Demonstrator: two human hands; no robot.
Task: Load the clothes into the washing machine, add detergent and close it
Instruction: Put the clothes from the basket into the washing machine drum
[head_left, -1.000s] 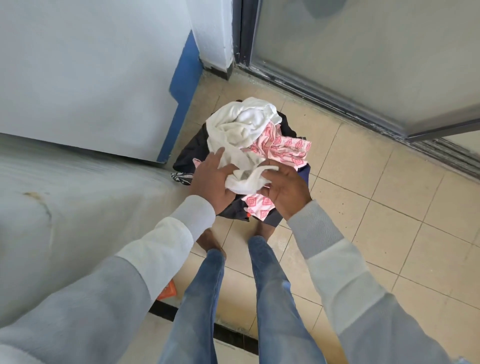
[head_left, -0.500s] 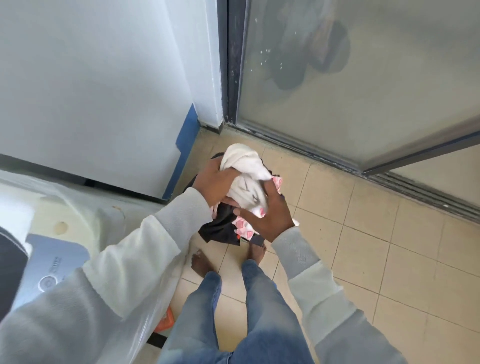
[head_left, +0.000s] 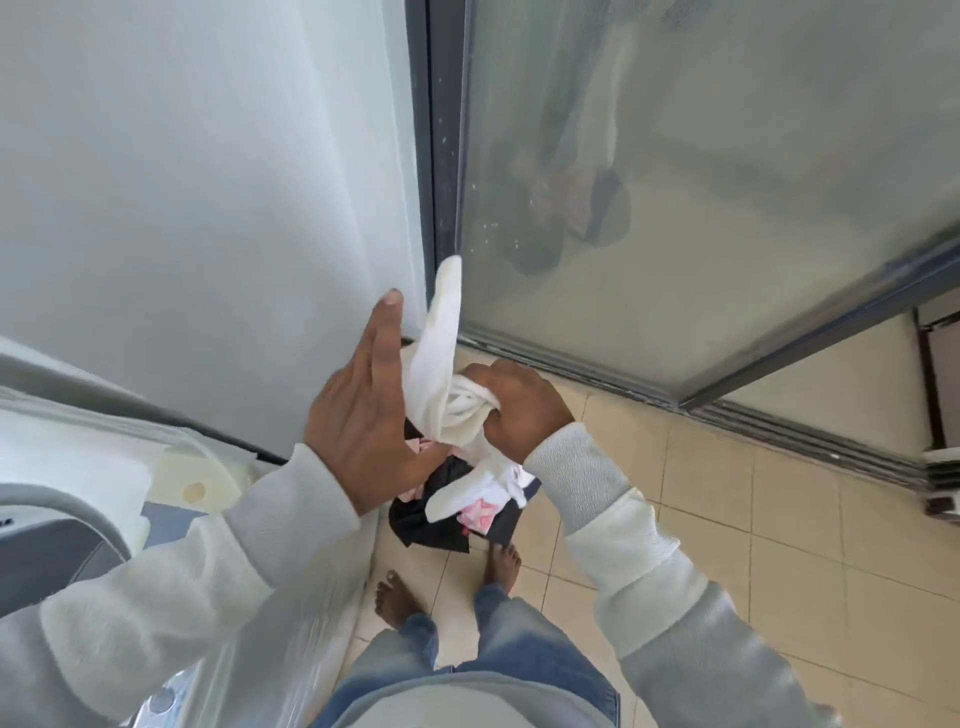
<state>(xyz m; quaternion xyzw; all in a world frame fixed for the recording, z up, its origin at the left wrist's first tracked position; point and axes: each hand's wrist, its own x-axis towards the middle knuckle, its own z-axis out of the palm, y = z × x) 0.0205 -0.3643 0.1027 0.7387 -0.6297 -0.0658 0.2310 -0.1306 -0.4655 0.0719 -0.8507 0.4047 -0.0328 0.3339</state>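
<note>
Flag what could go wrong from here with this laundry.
Only the right hand has a firm grip, on the white garment; the left hand lies flat beside it. The dark garment and pink patterned cloth dangle below and might slip to the tiled floor. The trailing white end could snag on the washing machine rim.

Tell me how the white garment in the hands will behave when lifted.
Probably floppy: the white garment bunches in the right hand while its ends flop loose. Likely light, since one fist grips it. Loose ends may trail.

Frosted glass door (head_left: 727, 182) in a dark frame (head_left: 441, 156); white wall (head_left: 208, 182) left of it, beige tiled floor (head_left: 779, 519) below it, soft daylight
</note>
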